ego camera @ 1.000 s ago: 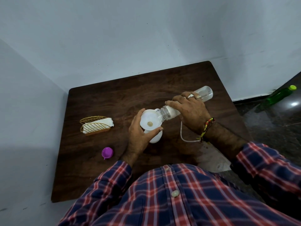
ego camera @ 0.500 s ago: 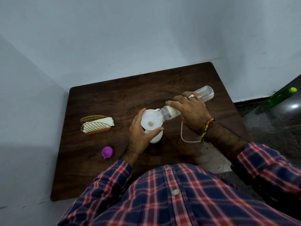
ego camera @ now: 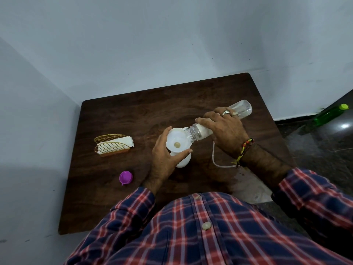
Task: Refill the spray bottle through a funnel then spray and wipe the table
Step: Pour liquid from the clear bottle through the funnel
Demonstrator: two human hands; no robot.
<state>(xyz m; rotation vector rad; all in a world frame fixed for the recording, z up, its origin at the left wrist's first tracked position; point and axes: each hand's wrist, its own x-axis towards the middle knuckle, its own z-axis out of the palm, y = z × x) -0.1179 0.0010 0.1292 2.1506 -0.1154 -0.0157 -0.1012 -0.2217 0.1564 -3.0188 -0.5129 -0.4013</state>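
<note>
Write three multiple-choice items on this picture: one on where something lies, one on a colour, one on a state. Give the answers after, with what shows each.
1. Where does the napkin holder stand on the table?
A. To the left of the funnel
B. Behind the clear bottle
C. Beside the tube on the right

2. What colour is the small cap lying near the left hand?
A. Green
B. Purple
C. White

3. How is the clear bottle held by the right hand?
A. Upright on the table
C. Lying flat, untouched
B. Tipped, mouth over the funnel

Answers:
1. A, the gold wire holder with its white napkin sits well left of the funnel.
2. B, the cap is plainly purple against the dark wood.
3. B, its base is raised to the right and its open mouth rests over the funnel's rim.
</note>
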